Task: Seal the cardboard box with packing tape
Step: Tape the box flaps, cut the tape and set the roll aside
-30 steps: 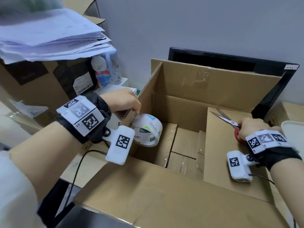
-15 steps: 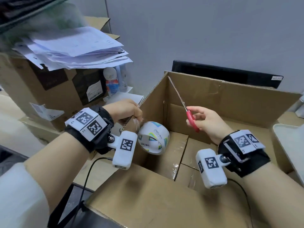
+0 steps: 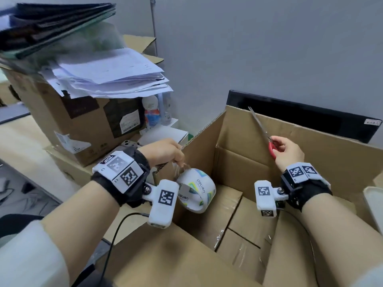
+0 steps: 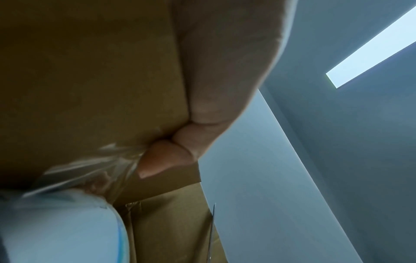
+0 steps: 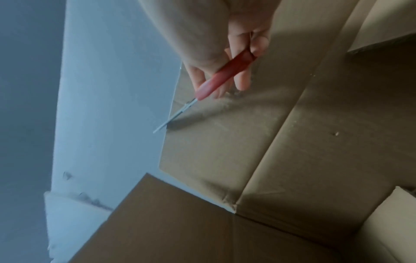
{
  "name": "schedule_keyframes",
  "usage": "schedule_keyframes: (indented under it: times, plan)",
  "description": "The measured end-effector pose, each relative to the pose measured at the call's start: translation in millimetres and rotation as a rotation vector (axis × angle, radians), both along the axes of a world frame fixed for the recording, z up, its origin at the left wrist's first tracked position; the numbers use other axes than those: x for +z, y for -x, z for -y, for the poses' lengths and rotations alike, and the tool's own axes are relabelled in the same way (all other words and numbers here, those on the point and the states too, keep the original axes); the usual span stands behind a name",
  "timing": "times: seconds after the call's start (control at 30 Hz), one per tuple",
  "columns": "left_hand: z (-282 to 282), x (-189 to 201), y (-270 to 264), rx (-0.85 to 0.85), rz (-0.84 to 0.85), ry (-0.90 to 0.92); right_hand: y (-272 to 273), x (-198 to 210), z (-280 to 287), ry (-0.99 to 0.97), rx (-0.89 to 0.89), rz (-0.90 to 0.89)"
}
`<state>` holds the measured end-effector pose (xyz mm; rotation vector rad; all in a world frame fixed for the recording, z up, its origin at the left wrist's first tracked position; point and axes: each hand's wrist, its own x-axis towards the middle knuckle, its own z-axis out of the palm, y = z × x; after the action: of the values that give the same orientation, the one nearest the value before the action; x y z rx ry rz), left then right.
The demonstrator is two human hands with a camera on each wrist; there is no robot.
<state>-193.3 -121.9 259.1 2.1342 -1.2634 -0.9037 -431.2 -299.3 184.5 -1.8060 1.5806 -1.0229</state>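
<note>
The open cardboard box (image 3: pixel 310 150) stands with its flaps up. My left hand (image 3: pixel 178 162) is at the edge of the left flap and pinches the clear free end of the packing tape (image 4: pixel 90 170) between thumb and fingers (image 4: pixel 166 156). The white printed tape roll (image 3: pixel 196 189) hangs just below that hand, inside the box. My right hand (image 3: pixel 288 152) is over the box's middle and grips the red-handled scissors (image 3: pixel 267 139). Their blades are together and point up and to the left. The right wrist view shows the scissors (image 5: pixel 220 76) in front of a flap (image 5: pixel 247 142).
Smaller taped cartons (image 3: pixel 248 224) fill the box bottom. A black monitor (image 3: pixel 300 117) leans behind the box. To the left, loose papers (image 3: pixel 107 73) lie piled on another carton, with bottles (image 3: pixel 152 112) beside it. A white tray (image 3: pixel 373 201) sits at the right edge.
My right hand has lifted the scissors from the right flap to over the box's middle and turned the blades upward. The left hand still pinches the tape at the left flap.
</note>
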Motion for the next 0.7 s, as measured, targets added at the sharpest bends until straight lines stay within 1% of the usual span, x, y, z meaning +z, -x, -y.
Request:
schedule_keyframes:
  times: [0.13,0.27,0.37,0.5,0.53,0.57,0.63,0.67,0.7]
  plan:
    - [10,-4,-13,0.014,-0.061,-0.003,-3,-6,23,-0.070,-0.011,0.098]
    - [13,-12,-43,0.119,-0.178,0.024,-10,-17,35,-0.105,0.014,0.123]
    - [14,-22,-66,0.163,-0.300,-0.028,-20,-26,34,-0.088,0.055,0.121]
    - [13,-25,-87,0.192,-0.362,-0.166,-34,-36,23,-0.097,0.080,0.161]
    - [13,-24,-90,0.215,-0.307,-0.197,-37,-38,19,-0.096,0.098,0.186]
    - [13,-27,-94,0.241,-0.182,-0.216,-40,-40,16,-0.096,0.125,0.208]
    - [10,-37,-94,0.276,0.249,-0.236,-47,-43,8,-0.103,0.202,0.243]
    - [5,-45,-90,0.316,0.406,-0.210,-53,-44,3,-0.110,0.252,0.259]
    - [0,-53,-83,0.382,0.466,-0.132,-59,-45,0,-0.114,0.295,0.271]
